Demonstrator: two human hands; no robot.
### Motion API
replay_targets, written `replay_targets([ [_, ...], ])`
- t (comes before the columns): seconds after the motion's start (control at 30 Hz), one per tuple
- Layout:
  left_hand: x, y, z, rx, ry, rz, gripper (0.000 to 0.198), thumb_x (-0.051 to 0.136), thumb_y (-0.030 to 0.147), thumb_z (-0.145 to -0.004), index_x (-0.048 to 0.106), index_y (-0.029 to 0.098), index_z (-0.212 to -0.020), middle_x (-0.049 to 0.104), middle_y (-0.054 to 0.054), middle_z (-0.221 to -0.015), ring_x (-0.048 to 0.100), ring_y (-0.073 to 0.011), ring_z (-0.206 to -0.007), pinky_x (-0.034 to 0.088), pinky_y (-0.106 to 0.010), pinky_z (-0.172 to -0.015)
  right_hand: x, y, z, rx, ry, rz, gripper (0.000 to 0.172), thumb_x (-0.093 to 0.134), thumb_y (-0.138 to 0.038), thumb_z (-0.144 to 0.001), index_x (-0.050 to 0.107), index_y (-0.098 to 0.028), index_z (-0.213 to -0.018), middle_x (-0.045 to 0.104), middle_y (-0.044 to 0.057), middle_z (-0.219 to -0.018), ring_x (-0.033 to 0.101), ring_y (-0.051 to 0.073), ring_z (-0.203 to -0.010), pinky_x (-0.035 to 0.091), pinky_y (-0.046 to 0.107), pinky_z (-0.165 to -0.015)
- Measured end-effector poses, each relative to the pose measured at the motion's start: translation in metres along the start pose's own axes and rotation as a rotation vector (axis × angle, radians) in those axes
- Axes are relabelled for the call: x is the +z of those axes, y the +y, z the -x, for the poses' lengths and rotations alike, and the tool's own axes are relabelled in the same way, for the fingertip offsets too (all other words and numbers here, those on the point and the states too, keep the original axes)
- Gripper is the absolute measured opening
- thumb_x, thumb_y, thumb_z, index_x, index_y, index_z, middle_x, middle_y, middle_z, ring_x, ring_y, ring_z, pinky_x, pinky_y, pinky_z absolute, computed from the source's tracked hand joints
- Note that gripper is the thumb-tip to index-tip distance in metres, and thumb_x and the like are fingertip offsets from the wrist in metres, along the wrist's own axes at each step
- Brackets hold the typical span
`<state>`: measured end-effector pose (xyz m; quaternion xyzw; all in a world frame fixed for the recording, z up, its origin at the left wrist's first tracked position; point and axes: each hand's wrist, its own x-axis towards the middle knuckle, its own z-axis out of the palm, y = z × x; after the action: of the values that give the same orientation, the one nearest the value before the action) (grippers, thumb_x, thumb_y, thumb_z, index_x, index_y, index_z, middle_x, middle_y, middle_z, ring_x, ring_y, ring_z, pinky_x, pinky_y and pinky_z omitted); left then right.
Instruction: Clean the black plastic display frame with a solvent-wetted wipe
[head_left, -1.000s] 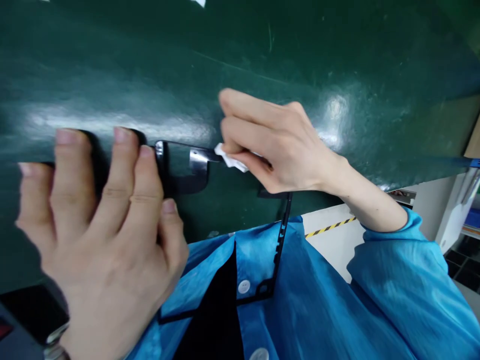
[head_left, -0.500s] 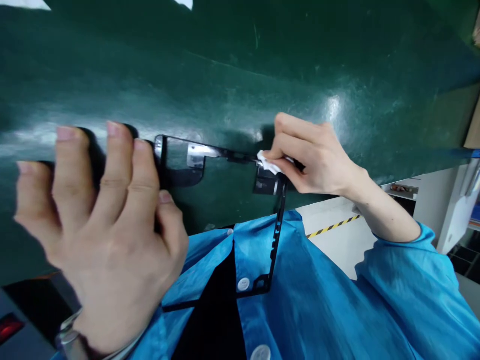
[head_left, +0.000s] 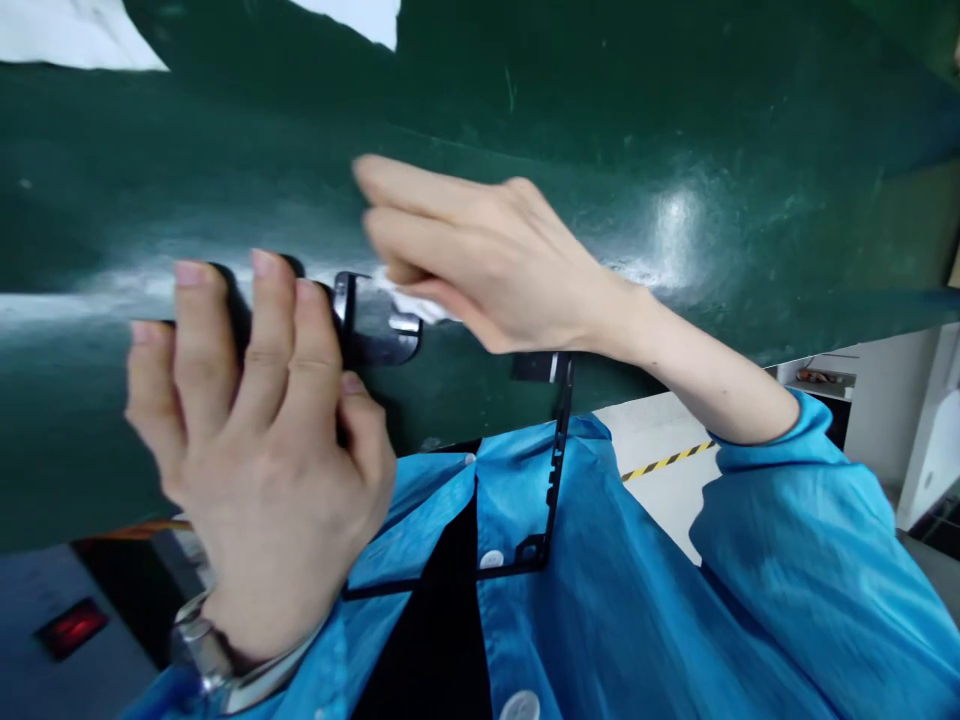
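Note:
A thin black frame (head_left: 556, 460) lies partly on the green table and juts over its near edge, in front of the blue jacket. My left hand (head_left: 277, 430) rests with spread fingers beside the frame's left end, its palm turned down. Pinched in my right hand (head_left: 487, 255) is a crumpled white cloth (head_left: 427, 306), against the upper side of the frame near its left corner. That hand hides most of the frame's far bar. A dark plate with a shiny strip (head_left: 379, 335) shows between the two hands.
The green table (head_left: 600, 120) stretches across the view. White sheets (head_left: 67, 35) lie at its far left, with another white piece (head_left: 360, 15) near the top. Past the near edge are a pale floor with yellow-black tape (head_left: 667, 461) and a red light (head_left: 73, 628).
My right hand has slid left along the frame with the cloth, from the right corner to near the left one. In the picture, my left hand and the white sheets sit slightly differently.

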<state>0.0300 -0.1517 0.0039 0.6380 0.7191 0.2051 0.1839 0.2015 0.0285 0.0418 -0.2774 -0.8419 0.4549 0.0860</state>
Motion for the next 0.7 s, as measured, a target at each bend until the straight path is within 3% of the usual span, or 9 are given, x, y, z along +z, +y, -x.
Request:
replay_targets([
  [0.1, 0.0, 0.001, -0.002, -0.003, 0.005, 0.012, 0.075, 0.043, 0.031, -0.101, 0.021, 0.043, -0.172, 0.024, 0.011, -0.186, 0.014, -0.0304, -0.181, 0.016, -0.076, -0.151, -0.013, 0.018, 0.047, -0.171, 0.016, 0.486, 0.027, 0.045, -0.017, -0.115, 0.066, -0.013, -0.1, 0.061, 0.001, -0.105, 0.052, 0.005, -0.085, 0.022, 0.027, -0.068],
  [0.17, 0.0, 0.001, -0.002, 0.0, 0.008, 0.018, 0.075, 0.044, 0.03, -0.1, 0.023, 0.043, -0.171, 0.026, 0.012, -0.185, 0.016, -0.0305, -0.18, 0.016, -0.075, -0.151, -0.019, 0.028, 0.074, -0.203, 0.147, 0.572, 0.032, 0.041, -0.023, -0.117, 0.063, -0.016, -0.095, 0.058, 0.002, -0.097, 0.051, 0.007, -0.079, 0.021, 0.03, -0.065],
  [0.23, 0.001, 0.0, -0.002, 0.009, 0.004, 0.022, 0.077, 0.046, 0.029, -0.099, 0.023, 0.044, -0.171, 0.025, 0.013, -0.185, 0.016, -0.0312, -0.18, 0.02, -0.075, -0.15, -0.021, 0.032, 0.084, -0.219, 0.181, 0.604, 0.034, 0.038, -0.025, -0.118, 0.062, -0.017, -0.096, 0.055, 0.001, -0.094, 0.053, 0.008, -0.078, 0.02, 0.03, -0.063],
  [0.37, 0.001, -0.004, -0.002, 0.039, -0.02, -0.003, 0.08, 0.045, 0.026, -0.099, 0.017, 0.044, -0.172, 0.022, 0.013, -0.186, 0.014, -0.0321, -0.18, 0.027, -0.077, -0.147, -0.009, 0.018, 0.045, -0.153, 0.05, 0.684, 0.035, 0.031, -0.021, -0.117, 0.06, -0.017, -0.098, 0.057, 0.001, -0.102, 0.053, 0.007, -0.081, 0.025, 0.029, -0.066],
  [0.43, 0.001, -0.006, -0.002, 0.045, -0.026, -0.021, 0.079, 0.043, 0.027, -0.101, 0.016, 0.044, -0.172, 0.021, 0.012, -0.186, 0.014, -0.0311, -0.18, 0.024, -0.078, -0.148, 0.0, 0.007, 0.01, -0.096, -0.053, 0.753, 0.023, 0.038, -0.012, -0.11, 0.06, -0.016, -0.103, 0.058, 0.0, -0.113, 0.058, 0.007, -0.091, 0.031, 0.027, -0.071],
  [0.5, 0.003, -0.008, -0.003, 0.016, -0.021, -0.012, 0.075, 0.042, 0.03, -0.103, 0.016, 0.044, -0.172, 0.02, 0.011, -0.186, 0.012, -0.0286, -0.181, 0.018, -0.078, -0.15, 0.009, 0.004, -0.02, -0.096, -0.104, 0.759, 0.022, 0.037, -0.018, -0.109, 0.059, -0.018, -0.108, 0.061, -0.001, -0.122, 0.061, 0.008, -0.097, 0.036, 0.026, -0.075],
  [0.57, 0.007, -0.006, -0.004, -0.03, -0.014, 0.017, 0.071, 0.04, 0.033, -0.105, 0.018, 0.042, -0.172, 0.021, 0.009, -0.186, 0.011, -0.0256, -0.181, 0.011, -0.074, -0.153, 0.015, 0.01, -0.036, -0.179, -0.056, 0.685, 0.029, 0.031, -0.026, -0.112, 0.059, -0.018, -0.109, 0.063, 0.0, -0.126, 0.061, 0.009, -0.102, 0.04, 0.026, -0.079],
  [0.63, 0.013, -0.003, -0.006, -0.07, 0.004, 0.05, 0.068, 0.037, 0.036, -0.106, 0.021, 0.039, -0.172, 0.024, 0.005, -0.186, 0.012, -0.0241, -0.181, 0.011, -0.07, -0.154, 0.016, 0.02, -0.037, -0.289, 0.007, 0.501, 0.031, 0.041, -0.038, -0.113, 0.059, -0.017, -0.099, 0.064, -0.001, -0.115, 0.057, 0.008, -0.094, 0.041, 0.025, -0.081],
  [0.7, 0.02, 0.001, -0.008, -0.104, 0.047, 0.073, 0.067, 0.035, 0.037, -0.107, 0.023, 0.034, -0.172, 0.026, 0.0, -0.186, 0.016, -0.0252, -0.181, 0.014, -0.068, -0.153, 0.013, 0.028, -0.027, -0.338, 0.167, 0.199, 0.029, 0.048, -0.031, -0.112, 0.06, -0.015, -0.092, 0.062, -0.001, -0.103, 0.056, 0.008, -0.091, 0.042, 0.025, -0.082],
])
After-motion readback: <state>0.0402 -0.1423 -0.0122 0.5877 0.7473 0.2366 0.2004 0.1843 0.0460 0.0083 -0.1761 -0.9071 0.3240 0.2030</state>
